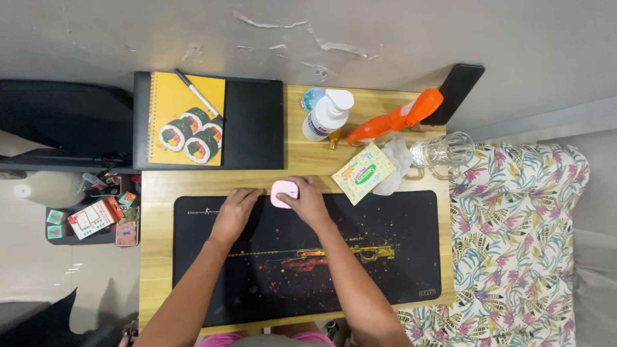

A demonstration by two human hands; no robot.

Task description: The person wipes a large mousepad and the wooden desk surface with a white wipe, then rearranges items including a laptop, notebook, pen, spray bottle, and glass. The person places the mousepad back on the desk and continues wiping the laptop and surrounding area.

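Pink and small, the rounded mouse point(284, 193) sits at the far edge of the black desk mat point(385, 257), right where the mat meets the bare wood of the desk point(154, 257). The right hand point(310, 200) curls around its right side, fingers bent and gripping it, with part of the pink shell showing to the left of the knuckles. The left hand point(236, 209) lies flat on the mat just beside it, fingers loose and spread, pressing on nothing but the mat and close to the mouse without clearly touching it.

To my eye the step in hand is a simple hold: the mouse is taken but not lifted, as it looks level and down on the mat. Any move from here would want the grip kept on both sides of the shell, since the thing is smooth and small.

Its long axis runs away from the person toward the wall, only slightly tilted. I cannot tell which end is the front; the hand hides too much.

Behind it stand a white pump bottle point(326, 114), an orange spray bottle point(393, 118), a packet of wipes point(363, 172) and a glass mug point(443, 153); a yellow notebook point(186, 119) lies further left.
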